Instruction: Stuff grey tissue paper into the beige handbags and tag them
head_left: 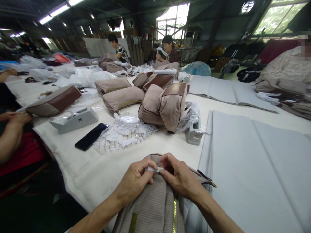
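Note:
A taupe corduroy bag point(152, 207) with a gold zipper lies at the table's front edge, directly under both hands. Over its top end, my left hand point(137, 176) pinches one end of a small white paper strip point(153, 169). The strip's other end is between the thumb and finger of my right hand point(178, 174). A dark strap end with a gold clip point(210, 182) sticks out to the right of the bag. My fingers hide part of the strip and the bag's top.
Ahead lie a plastic bag of white paper slips point(123, 132), a black phone point(91, 136), two tape dispensers point(76, 120) point(194, 132) and several stuffed corduroy bags point(126, 97). Grey sheets point(255, 168) cover the right side. A co-worker's arm point(13, 136) is at left; other people work beyond.

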Demonstrator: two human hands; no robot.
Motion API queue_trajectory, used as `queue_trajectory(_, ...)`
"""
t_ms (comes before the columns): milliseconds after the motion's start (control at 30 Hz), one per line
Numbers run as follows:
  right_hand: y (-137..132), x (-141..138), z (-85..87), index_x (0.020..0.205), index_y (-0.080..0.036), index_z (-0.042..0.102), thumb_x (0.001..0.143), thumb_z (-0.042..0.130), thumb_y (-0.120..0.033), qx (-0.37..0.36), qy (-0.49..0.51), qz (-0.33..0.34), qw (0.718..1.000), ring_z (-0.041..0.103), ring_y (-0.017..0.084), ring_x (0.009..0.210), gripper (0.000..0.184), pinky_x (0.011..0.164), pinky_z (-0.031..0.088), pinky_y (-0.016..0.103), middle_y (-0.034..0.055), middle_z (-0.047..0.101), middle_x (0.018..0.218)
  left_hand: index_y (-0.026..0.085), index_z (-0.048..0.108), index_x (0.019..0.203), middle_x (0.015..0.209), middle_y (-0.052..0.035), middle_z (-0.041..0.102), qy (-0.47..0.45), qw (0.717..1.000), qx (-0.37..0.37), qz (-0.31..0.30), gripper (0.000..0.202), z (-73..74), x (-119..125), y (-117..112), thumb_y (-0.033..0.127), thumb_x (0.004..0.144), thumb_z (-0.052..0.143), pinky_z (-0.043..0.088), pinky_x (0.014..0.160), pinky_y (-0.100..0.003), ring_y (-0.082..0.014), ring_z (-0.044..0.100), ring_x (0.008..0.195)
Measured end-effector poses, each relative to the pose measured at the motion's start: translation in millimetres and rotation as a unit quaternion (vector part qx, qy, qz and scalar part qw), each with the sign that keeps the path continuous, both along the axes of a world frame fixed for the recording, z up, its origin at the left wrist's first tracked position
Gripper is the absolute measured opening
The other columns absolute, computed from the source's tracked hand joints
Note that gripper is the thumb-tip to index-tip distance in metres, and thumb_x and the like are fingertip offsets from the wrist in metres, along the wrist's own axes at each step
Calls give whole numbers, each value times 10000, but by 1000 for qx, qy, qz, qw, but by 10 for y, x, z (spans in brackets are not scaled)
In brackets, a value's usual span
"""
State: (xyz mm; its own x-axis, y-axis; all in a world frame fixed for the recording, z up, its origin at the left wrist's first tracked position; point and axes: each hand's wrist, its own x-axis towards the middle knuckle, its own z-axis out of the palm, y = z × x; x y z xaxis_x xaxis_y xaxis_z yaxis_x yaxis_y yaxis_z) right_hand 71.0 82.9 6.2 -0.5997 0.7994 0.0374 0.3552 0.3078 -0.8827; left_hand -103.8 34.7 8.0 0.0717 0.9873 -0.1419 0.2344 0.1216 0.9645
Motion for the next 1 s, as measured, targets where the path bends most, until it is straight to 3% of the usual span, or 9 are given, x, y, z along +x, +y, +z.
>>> queue_trajectory(100,-4,-3,-4,915,-207,467,792,516,-127,2,14,8,1000,512,111,665,155,618,359,222,-46,558,725,159,511,1029,676,2,610,-28,996,-76,-32,303,101,-53,81,308,766,488,444,572,-242,-143,588,589)
queue_trajectory(200,7,15,-18,919,-207,470,818,523,-172,7,17,3,1000,518,120,678,119,624,363,230,-35,567,736,137,571,938,616,3,582,51,991,-107,-63,328,137,-62,164,411,758,556,406,506,-222,-141,561,538)
queue_trajectory(300,3,31,-42,928,-208,473,823,532,-195,12,15,4,1000,521,125,682,121,630,364,237,-30,576,749,136,614,801,527,26,535,113,986,-90,-84,225,137,-36,191,349,764,551,352,484,-199,-118,509,499)
queue_trajectory(533,35,105,16,1045,-205,553,783,571,-174,13,27,8,1000,561,135,732,264,682,407,245,-11,626,808,161,581,743,530,58,496,208,975,-43,-66,201,219,46,104,319,818,482,305,489,-197,-99,444,477)
queue_trajectory(567,109,184,26,1057,-204,570,792,572,-202,13,43,-18,999,568,136,732,265,688,417,247,-5,637,815,163,580,757,531,61,481,203,976,-47,-63,221,214,47,92,340,831,471,302,488,-198,-99,436,477)
queue_trajectory(633,336,430,35,1008,-194,609,814,562,-286,17,70,-143,987,568,139,728,219,676,428,247,8,645,809,166,581,780,520,64,450,189,978,-64,-57,266,182,43,73,391,846,455,296,484,-200,-102,419,479)
queue_trajectory(733,809,903,9,882,-190,638,790,585,-353,-5,50,-363,931,541,133,703,195,603,410,226,5,626,771,168,592,782,543,53,450,188,980,-48,-38,272,128,49,34,401,845,465,302,505,-204,-109,421,512)
queue_trajectory(833,1278,1208,-88,836,-173,662,737,640,-305,-72,18,-408,910,516,120,635,166,540,390,219,5,595,713,171,599,763,601,31,505,189,982,-1,-9,222,109,76,-18,343,840,481,326,551,-209,-122,464,574)
queue_trajectory(1000,1704,1207,-251,737,-151,662,694,717,-245,-228,18,-395,890,473,85,512,117,451,392,204,-2,557,626,169,613,772,694,-2,586,192,981,31,22,160,103,114,-55,261,824,493,356,615,-220,-144,515,655)
